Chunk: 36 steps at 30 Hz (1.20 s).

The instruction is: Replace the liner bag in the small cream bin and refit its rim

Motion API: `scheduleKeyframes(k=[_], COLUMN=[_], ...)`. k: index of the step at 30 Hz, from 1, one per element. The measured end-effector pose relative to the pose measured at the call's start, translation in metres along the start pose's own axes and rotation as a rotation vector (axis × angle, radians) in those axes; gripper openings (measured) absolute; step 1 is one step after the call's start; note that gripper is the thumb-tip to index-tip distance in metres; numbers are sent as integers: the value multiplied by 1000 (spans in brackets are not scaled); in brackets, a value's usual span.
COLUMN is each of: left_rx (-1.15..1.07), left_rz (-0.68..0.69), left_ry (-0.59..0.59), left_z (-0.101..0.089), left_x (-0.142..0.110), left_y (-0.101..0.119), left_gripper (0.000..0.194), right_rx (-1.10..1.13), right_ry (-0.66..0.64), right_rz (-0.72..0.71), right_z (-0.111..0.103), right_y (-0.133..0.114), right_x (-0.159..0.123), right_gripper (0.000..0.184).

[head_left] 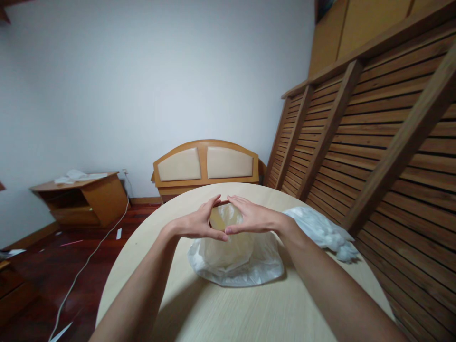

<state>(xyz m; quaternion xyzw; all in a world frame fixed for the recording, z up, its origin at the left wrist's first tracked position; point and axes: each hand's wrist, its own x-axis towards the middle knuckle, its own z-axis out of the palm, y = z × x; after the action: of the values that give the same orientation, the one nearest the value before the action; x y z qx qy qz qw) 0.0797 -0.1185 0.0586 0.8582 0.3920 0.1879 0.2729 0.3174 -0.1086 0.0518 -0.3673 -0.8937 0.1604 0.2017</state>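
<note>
Round tabletop (228, 313): one translucent bag (231, 254), one crumpled bag (318, 227)
Two hands (197, 222) (255, 216), thumbs meeting, clasp the translucent one, grip half-curled.

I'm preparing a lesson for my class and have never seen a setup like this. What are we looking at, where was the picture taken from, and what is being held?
There is no machine here: a person works with two bare hands. The single picture comes from a camera worn on that person's head, looking forward and down, so both forearms reach in from the bottom edge.

The left hand and right hand curve around a yellowish-brown object, thumbs meeting at the near side. What it is, and how firmly it is held, I cannot tell. Beneath the hands, a translucent plastic bag spreads over the round table. Another plastic bag, white and crumpled, lies toward the table's right edge.
</note>
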Motion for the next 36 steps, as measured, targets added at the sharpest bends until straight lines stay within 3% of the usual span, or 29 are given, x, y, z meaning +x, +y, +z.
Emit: scheduleKeyframes(k=[12,15,21,26,28,33,36], left_rx=[-29,-62,-119,-195,-237,-190,-59], left_rz=[47,65,241,312,363,466,520], left_ry=[34,67,301,252,229,278,304], left_z=[6,13,33,39,42,60,68], left_x=[-1,-5,-20,-27,-27,-24,-25], left_y=[-6,-9,-26,-28,-27,-24,-16], left_gripper=[131,126,103,112,119,136,141], right_rx=[-73,-56,-105,-192,-188,-161,-215], right_ry=[-42,16,126,221,247,428,494], right_rz=[13,-45,-48,-84,-103,-108,-61], right_z=[-1,3,14,22,23,20,19], right_y=[0,1,-5,-14,-17,-17,-17], right_x=[7,4,-6,-24,-34,-54,-58], right_gripper=[116,108,114,122,113,63,53])
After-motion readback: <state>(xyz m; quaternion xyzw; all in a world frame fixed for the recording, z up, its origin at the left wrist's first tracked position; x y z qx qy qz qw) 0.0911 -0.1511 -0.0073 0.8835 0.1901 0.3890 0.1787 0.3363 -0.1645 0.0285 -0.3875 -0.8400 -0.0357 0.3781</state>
